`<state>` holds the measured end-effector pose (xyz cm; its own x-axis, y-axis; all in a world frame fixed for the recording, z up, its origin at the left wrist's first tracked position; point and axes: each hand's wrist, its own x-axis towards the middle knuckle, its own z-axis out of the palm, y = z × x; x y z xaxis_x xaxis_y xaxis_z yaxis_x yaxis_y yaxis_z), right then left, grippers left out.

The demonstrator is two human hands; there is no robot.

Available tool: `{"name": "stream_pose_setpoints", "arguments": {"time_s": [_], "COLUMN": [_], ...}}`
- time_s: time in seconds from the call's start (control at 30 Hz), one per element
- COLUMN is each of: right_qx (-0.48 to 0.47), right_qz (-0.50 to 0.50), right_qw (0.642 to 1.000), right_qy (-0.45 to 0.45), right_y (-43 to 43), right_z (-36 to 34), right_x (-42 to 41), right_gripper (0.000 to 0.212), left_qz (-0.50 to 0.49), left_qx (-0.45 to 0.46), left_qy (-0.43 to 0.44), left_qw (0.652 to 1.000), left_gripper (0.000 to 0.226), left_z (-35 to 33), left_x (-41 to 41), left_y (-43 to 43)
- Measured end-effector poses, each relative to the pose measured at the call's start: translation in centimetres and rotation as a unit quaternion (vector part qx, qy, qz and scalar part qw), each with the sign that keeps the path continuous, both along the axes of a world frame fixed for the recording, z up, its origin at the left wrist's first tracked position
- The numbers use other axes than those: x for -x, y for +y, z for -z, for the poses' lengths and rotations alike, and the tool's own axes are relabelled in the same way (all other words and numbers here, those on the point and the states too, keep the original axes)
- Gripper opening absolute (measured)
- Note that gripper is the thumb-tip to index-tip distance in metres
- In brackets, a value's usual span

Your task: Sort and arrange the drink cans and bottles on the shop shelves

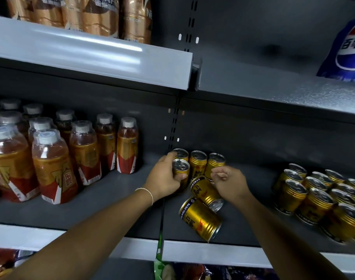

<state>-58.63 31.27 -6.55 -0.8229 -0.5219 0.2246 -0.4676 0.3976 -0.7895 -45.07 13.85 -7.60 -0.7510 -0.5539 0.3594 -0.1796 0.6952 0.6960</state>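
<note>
While the left grip (164, 176) is wrapping its fingers round an upright gold can (181, 168) on the middle shelf (116, 199), the right grip (231, 182) is hovering just beside, fingers curled, nothing visibly in it. Three upright cans (197, 161) are standing just behind. Two fallen cans (200, 218) are lying below the right grip. A block of gold cans (314, 199) is sitting well right; tea bottles (51, 164) are crowding the left.
</note>
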Motion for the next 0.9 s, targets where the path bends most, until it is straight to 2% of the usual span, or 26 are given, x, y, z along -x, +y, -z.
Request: {"name": "stream_pose_setpoints", "arguments": {"time_s": [0.13,0.23,0.33,0.4,0.5,0.57,0.67,0.8,0.9], "right_qx": [-0.019,-0.044,-0.069,-0.067,-0.094,-0.125,-0.152,-0.117,-0.085], "right_qz": [-0.01,-0.03,-0.044,-0.049,-0.068,-0.086,-0.119,-0.119,-0.101], "right_qw": [1.0,0.998,0.997,0.996,0.991,0.985,0.976,0.978,0.978], "right_qy": [-0.007,-0.023,-0.01,-0.029,-0.06,-0.079,-0.099,-0.128,-0.16], "right_y": [0.7,1.2,1.7,2.1,2.8,3.3,3.6,3.6,4.0], "right_z": [0.2,0.0,-0.1,-0.2,-0.4,-0.4,-0.1,0.7,0.9], "right_x": [0.2,0.1,-0.1,-0.5,-0.8,-0.9,-0.9,-0.7,-0.2], "right_gripper": [0.01,0.008,0.007,0.013,0.033,0.039,0.035,0.032,0.05], "left_qz": [-0.004,-0.032,0.016,0.073,0.132,0.13,0.115,0.11,0.106], "left_qx": [0.018,0.134,0.209,0.197,0.142,0.085,0.027,0.02,0.03], "left_qy": [-0.022,-0.007,0.061,0.048,-0.012,-0.053,-0.107,-0.145,-0.154], "left_qw": [1.0,0.99,0.976,0.976,0.981,0.986,0.987,0.983,0.982], "left_gripper": [0.079,0.065,0.046,0.043,0.044,0.046,0.05,0.051,0.048], "left_z": [-0.3,-0.8,-1.9,-2.6,-2.8,-2.8,-2.6,-2.5,-2.5], "left_x": [-0.4,-1.1,-1.6,-1.5,-0.8,-0.3,0.4,0.8,1.0], "left_y": [0.6,1.7,3.1,4.0,5.2,5.7,6.1,6.1,6.0]}}
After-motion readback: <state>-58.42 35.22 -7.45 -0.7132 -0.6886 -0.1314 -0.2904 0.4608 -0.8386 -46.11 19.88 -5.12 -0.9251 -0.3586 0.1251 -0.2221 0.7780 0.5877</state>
